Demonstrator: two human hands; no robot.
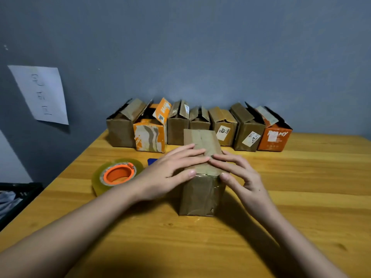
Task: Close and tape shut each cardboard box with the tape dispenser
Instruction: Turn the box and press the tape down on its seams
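The wooden table (301,197) carries a tape roll (117,174) and cardboard boxes (200,194).

Tape roll (117,174) left of near box (200,189), box row (198,125) behind.

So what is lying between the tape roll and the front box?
In the head view, the left hand and a partly hidden blue object lie between tape roll and front box.
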